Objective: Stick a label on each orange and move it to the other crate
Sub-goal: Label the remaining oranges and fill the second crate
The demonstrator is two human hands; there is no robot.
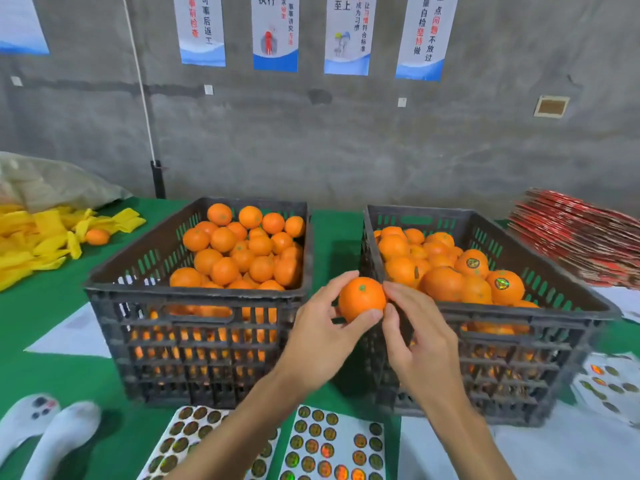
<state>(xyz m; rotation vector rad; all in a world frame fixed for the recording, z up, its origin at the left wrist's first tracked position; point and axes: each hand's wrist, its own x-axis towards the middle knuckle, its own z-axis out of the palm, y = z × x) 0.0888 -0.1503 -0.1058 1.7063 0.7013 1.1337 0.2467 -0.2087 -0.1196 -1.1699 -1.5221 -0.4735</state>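
My left hand [320, 341] grips the orange [362, 298], thumb under, fingers curled over. My right hand [420, 344] pinches its right side with curled fingertips.

Five posters hang on the grey wall, Chinese print on four. Second poster [202, 29] reads 可事后返工 in black, red characters beside it too blurred to make out. Third poster [276, 32]: 执行 up top, small lines unreadable. Fourth poster [349, 34]: 至上, then 成为习惯. Fifth poster [425, 36]: 一点问题不放过, 自检 alongside. Stickers on the sheets [332, 445] show no legible print.
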